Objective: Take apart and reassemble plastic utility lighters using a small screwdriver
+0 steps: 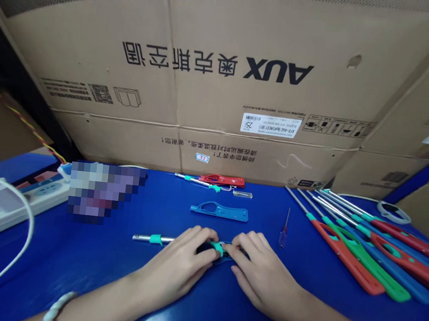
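Note:
A long-nosed lighter (166,240) lies on the blue table in front of me, its metal tube pointing left with a teal collar (156,239). My left hand (188,252) is closed around its middle, fingertips by the teal trigger (217,247). My right hand (262,273) is closed at its handle end, index finger touching near the trigger; the palm hides part of the blue handle. Just beyond my hands is a loose blue handle half (232,213). Farther back lie a red handle half (227,181), a thin metal tube with teal parts (197,180) and a small clear piece (242,194).
A clear-handled screwdriver (283,237) lies right of my hands. Several lighters, including a green one (376,264), fan out at the right. A white power strip (48,194) with a cable (30,233) is at left. A cardboard box (206,93) stands behind.

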The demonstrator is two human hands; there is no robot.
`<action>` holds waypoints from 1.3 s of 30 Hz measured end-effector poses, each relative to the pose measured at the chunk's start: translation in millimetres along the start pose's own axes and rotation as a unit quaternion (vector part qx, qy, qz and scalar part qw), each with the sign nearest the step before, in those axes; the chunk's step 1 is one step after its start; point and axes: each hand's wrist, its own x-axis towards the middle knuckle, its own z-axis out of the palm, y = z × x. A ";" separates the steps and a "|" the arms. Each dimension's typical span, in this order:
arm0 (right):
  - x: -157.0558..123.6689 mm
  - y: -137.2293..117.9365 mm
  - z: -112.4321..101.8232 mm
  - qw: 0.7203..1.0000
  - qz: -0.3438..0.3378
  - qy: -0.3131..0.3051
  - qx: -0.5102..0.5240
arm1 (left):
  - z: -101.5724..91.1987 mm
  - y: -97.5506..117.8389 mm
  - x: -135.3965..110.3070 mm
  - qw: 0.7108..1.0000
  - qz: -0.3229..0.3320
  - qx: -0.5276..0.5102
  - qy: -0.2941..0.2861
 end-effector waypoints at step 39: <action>11.4 10.7 -11.4 0.977 0.115 0.040 0.177 | 2.4 0.1 0.3 0.990 0.031 0.134 -0.021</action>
